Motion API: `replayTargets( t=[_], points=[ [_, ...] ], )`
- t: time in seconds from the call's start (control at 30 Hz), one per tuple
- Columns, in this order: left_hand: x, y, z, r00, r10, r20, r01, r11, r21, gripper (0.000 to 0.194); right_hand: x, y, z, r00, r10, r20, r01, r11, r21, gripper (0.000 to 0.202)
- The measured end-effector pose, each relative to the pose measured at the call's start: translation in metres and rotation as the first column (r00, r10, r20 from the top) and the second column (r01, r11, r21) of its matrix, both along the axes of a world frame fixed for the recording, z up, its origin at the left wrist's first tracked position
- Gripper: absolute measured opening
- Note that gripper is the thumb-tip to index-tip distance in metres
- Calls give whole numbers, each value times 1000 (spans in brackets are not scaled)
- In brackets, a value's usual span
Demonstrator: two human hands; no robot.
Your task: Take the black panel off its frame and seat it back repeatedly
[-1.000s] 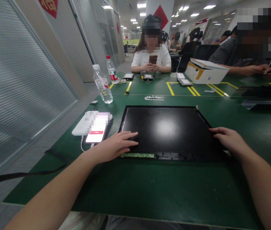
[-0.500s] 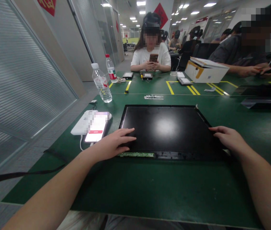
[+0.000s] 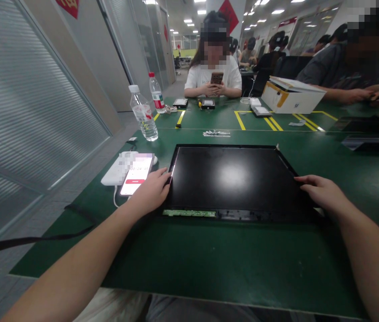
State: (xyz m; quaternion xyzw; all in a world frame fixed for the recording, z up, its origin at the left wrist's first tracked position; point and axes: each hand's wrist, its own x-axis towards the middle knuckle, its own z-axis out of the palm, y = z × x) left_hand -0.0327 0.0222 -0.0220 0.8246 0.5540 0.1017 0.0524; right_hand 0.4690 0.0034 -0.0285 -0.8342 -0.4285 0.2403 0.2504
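A black LCD screen panel [image 3: 229,179] lies flat on the green table, face up, with a bright reflection in its middle. Along its near edge runs a green circuit board strip [image 3: 189,213]. My left hand [image 3: 154,190] grips the panel's left edge, fingers along the side and the tips partly hidden. On the opposite side, my right hand [image 3: 323,192] holds the right edge, thumb and fingers close together at the frame.
Left of the panel lie a lit phone [image 3: 137,174] and a white box-like device [image 3: 115,170] with a cable. Two water bottles [image 3: 144,118] stand behind them. Across the table [image 3: 209,259], a person [image 3: 212,76] holds a phone; a white box [image 3: 292,96] sits at the back right.
My left hand has moved left off the screen's surface to the panel's left edge. My right hand stays at the right edge. The view has shifted slightly.
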Motion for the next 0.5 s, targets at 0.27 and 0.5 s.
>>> replayTargets(
  t=[0.27, 0.5],
  points=[
    [4, 0, 2, 998, -11, -68, 12, 1000, 10, 51, 6, 3, -7, 1000, 1, -7, -1, 1000, 29, 40],
    [11, 0, 5, 998, -15, -66, 16, 1000, 17, 47, 3, 3, -4, 1000, 4, 19, -4, 999, 36, 38]
  ],
)
